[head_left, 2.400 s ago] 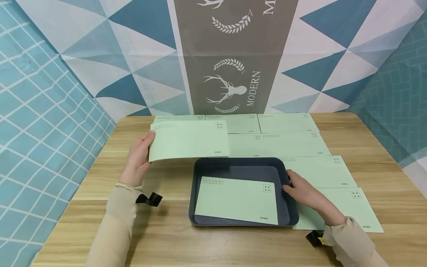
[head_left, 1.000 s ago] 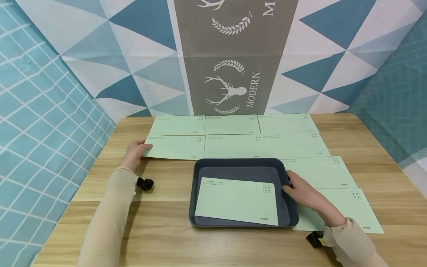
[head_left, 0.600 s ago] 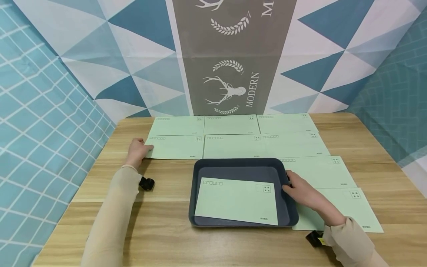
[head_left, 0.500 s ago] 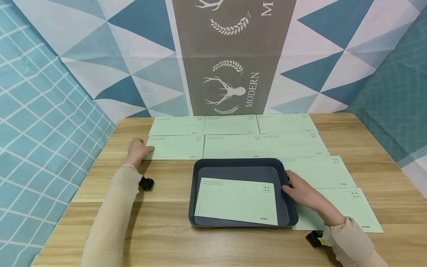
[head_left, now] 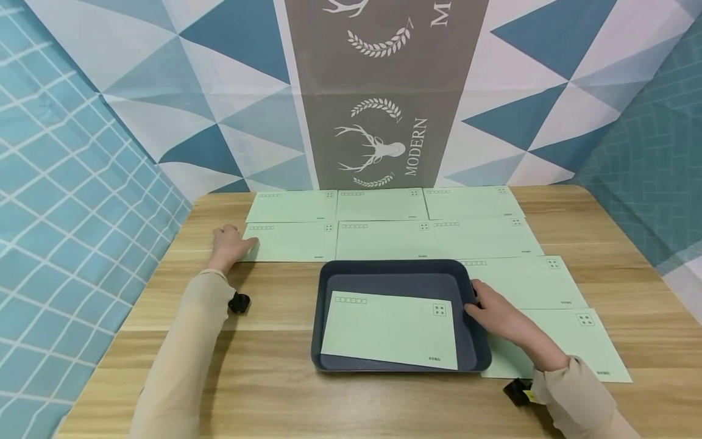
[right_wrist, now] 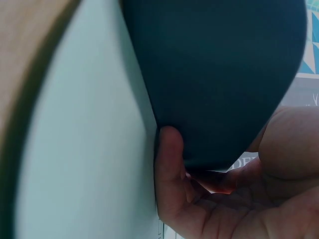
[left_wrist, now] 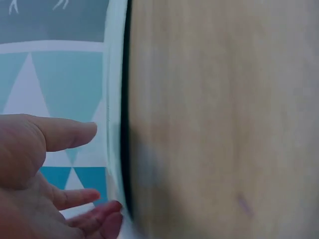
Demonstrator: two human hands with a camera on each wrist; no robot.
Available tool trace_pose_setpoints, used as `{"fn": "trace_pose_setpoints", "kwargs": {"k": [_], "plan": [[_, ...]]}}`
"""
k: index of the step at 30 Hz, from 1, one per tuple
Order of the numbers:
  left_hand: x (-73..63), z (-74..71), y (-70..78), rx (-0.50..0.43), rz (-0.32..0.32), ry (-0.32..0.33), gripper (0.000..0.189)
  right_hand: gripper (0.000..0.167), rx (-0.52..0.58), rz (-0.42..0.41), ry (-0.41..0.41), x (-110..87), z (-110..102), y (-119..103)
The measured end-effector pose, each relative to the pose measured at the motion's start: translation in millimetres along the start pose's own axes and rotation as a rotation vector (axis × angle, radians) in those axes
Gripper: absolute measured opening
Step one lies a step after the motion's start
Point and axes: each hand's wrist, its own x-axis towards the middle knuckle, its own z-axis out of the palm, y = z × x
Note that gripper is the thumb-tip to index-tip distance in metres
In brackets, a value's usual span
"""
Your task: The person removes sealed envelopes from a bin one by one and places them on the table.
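Pale green envelopes lie in rows at the back of the table. My left hand (head_left: 229, 245) is at the left end of the second row's leftmost envelope (head_left: 290, 242), its thumb touching or just over that edge. In the left wrist view, the thumb (left_wrist: 70, 133) and fingers are apart with nothing between them. My right hand (head_left: 496, 312) grips the right rim of a dark blue tray (head_left: 395, 279); the right wrist view shows the curled fingers (right_wrist: 170, 154) against its dark outer wall (right_wrist: 214, 74). One envelope (head_left: 389, 332) lies slightly askew inside the tray.
Three envelopes form the back row, with the middle one (head_left: 381, 206) by the patterned wall cloth (head_left: 373, 79). To the tray's right lie two more, the nearer envelope (head_left: 559, 347) partly under my right forearm. Wooden table (head_left: 263, 378) shows in front.
My left hand has lowered a raised envelope flat into the second row's left end and let go of it. The right hand and the tray have stayed in place.
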Motion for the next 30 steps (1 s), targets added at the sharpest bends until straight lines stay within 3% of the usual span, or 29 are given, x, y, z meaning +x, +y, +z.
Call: {"fn": "trace_pose_setpoints", "kwargs": {"k": [3,9,14,20,24,27,30], "plan": [[-4.8,-1.5,3.4,-0.057,0.020,0.027,0.075,0.046,-0.001,-0.001,0.000,-0.1,-0.2,0.2],[-21.3,-3.1,18.6,-0.231,0.146,0.187,0.074,0.047,-0.002,0.001,0.000,0.0,0.3,-0.2],[-42.6,5.1,41.8,-0.201,0.332,0.172,0.066,0.048,-0.007,0.002,-0.001,-0.4,0.1,-0.5],[-80.5,18.3,71.6,-0.039,0.639,0.061,0.053,0.047,-0.006,-0.001,-0.004,-0.5,0.2,-0.8],[-105.8,39.1,89.0,0.047,0.819,-0.164,0.037,0.047,-0.009,0.000,-0.003,-0.1,-0.5,-0.7],[-120.1,59.3,97.9,0.179,0.885,-0.314,0.041,0.047,-0.016,0.005,-0.003,-0.2,-1.1,-0.1],[-130.1,74.7,101.6,0.399,0.913,-0.350,0.065,0.047,-0.020,0.008,-0.002,0.1,-1.0,-0.1]]}}
